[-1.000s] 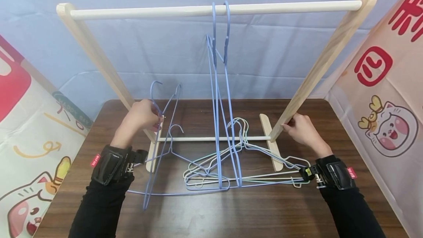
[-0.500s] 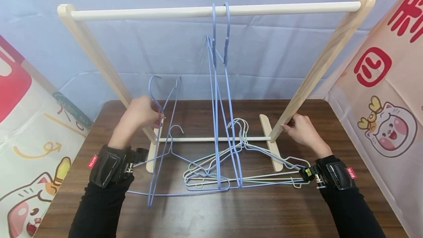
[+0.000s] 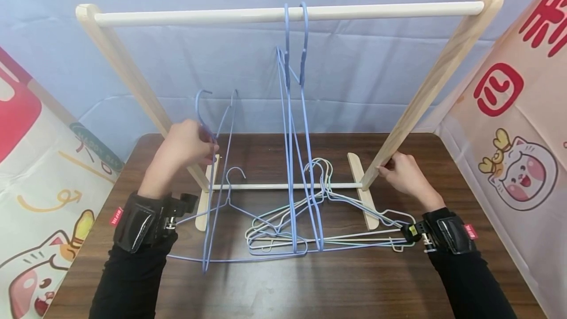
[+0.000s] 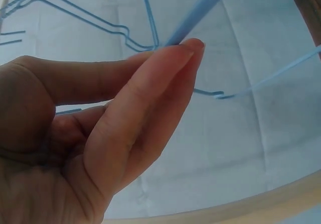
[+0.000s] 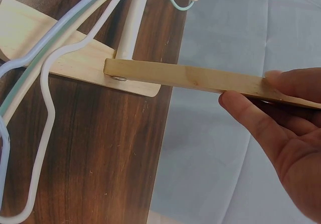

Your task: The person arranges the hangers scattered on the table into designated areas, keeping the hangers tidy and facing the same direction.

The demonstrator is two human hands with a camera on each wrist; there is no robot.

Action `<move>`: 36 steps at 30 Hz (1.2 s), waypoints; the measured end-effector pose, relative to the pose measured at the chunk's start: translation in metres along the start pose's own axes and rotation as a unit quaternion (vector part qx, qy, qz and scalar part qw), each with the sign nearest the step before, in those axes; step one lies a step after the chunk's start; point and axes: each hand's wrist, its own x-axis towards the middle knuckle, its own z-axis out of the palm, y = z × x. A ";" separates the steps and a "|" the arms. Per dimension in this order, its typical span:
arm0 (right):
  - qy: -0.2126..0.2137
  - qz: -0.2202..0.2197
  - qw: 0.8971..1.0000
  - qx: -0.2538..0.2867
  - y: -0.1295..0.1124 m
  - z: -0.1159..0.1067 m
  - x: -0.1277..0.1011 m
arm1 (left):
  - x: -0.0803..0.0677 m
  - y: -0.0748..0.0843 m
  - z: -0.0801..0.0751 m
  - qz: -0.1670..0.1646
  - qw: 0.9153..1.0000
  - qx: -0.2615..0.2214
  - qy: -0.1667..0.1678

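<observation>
1. Two sleeves come up from 6 o'clock over the brown table (image 3: pixel 283 284), your hands spread well apart.
2. Your left hand (image 3: pixel 183 149), at about 9 o'clock, pinches the neck of a blue hanger (image 3: pixel 214 181) between thumb and fingertips (image 4: pixel 188 53); the fingers lie close together around the wire. The hanger stands nearly upright, hook up, its low corner near the table's front edge.
3. Your right hand (image 3: pixel 407 176), at about 3 o'clock, grips the right leg (image 3: pixel 425 92) of the wooden rack low down, thumb (image 5: pixel 246 116) on one face and fingers curled behind.
4. Between your hands, a pile of hangers (image 3: pixel 310 230) in white, pale green and blue lies flat on the table across the rack's foot (image 3: pixel 363 191).
5. Farther off, toward 12 o'clock, two blue hangers (image 3: pixel 294 112) hang from the top rail (image 3: pixel 177 15), their lower ends reaching down into the pile.
</observation>
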 end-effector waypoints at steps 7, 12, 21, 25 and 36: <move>0.001 -0.002 1.000 -0.002 0.000 0.000 0.000 | -0.005 0.008 -0.006 0.009 1.000 -0.003 0.014; 0.001 -0.003 1.000 0.000 0.000 0.000 0.000 | -0.008 0.015 -0.008 0.013 1.000 -0.004 0.024; 0.005 -0.004 1.000 -0.004 0.000 0.001 0.001 | -0.008 0.025 -0.012 0.022 0.999 0.007 0.035; 0.008 -0.007 1.000 -0.006 0.000 0.000 0.001 | -0.009 0.029 -0.015 0.031 0.999 0.011 0.042; 0.006 -0.005 1.000 -0.007 0.000 0.000 0.000 | -0.011 0.042 -0.019 0.042 0.998 0.019 0.049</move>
